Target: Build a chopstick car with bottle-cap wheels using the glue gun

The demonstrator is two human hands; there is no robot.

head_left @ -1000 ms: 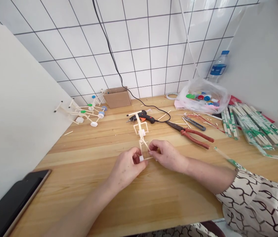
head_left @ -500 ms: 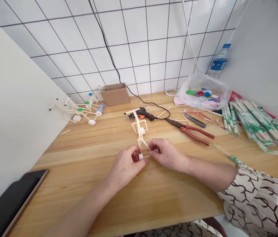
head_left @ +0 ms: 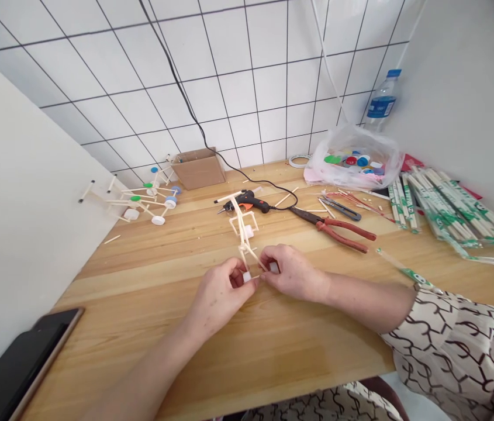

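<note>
The left hand (head_left: 219, 294) and right hand (head_left: 293, 272) pinch the stick frame (head_left: 242, 234) by its near end — probably to keep it steady — the glue gun (head_left: 259, 204) lying beyond them.

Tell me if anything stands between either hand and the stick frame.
Nothing visible does. The left hand and right hand both hold the near end of the stick frame. The glue gun lies by its far end and the pliers off to the right, neither in between.
</note>
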